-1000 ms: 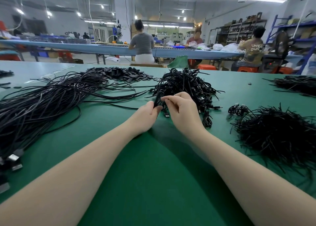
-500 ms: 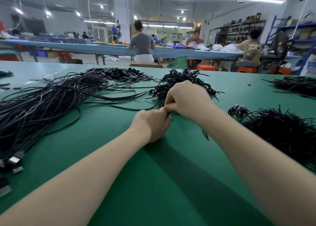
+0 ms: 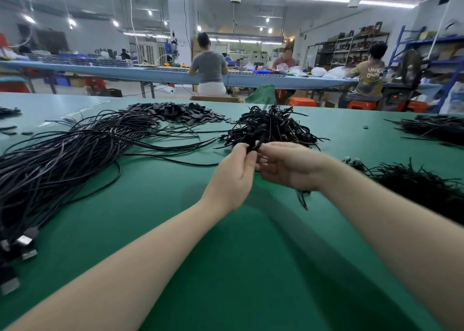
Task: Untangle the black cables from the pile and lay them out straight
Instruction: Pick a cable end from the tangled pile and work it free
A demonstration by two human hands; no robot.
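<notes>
- Pinching a short black cable [image 3: 254,143] between them, the left hand [image 3: 232,177] and right hand [image 3: 288,167] hover above the green counter [image 3: 226,268]; the left fingers [image 3: 247,157] curl round its near end, and the right fingers seem to nip it just beside them, though their tips are hard to see.
- A thin, limp tail [image 3: 302,200] hangs from under the right hand at about 5 o'clock, so that hand holds cable too.
- The step in hand looks like freeing one cable; the next move calls for a slow pull apart, then a sweep toward 9 o'clock.
- At 9 o'clock lie the long straightened cables [image 3: 62,160], glossy and rubbery, with metal plugs [image 3: 23,245] at their near ends.
- At 3 o'clock sits a bristly heap of short black leads [image 3: 421,187].
- At 12 o'clock, just beyond the hands, rises the tangled pile [image 3: 273,127], looped and springy; flat black tabs [image 3: 175,112] lie at 11 o'clock.
</notes>
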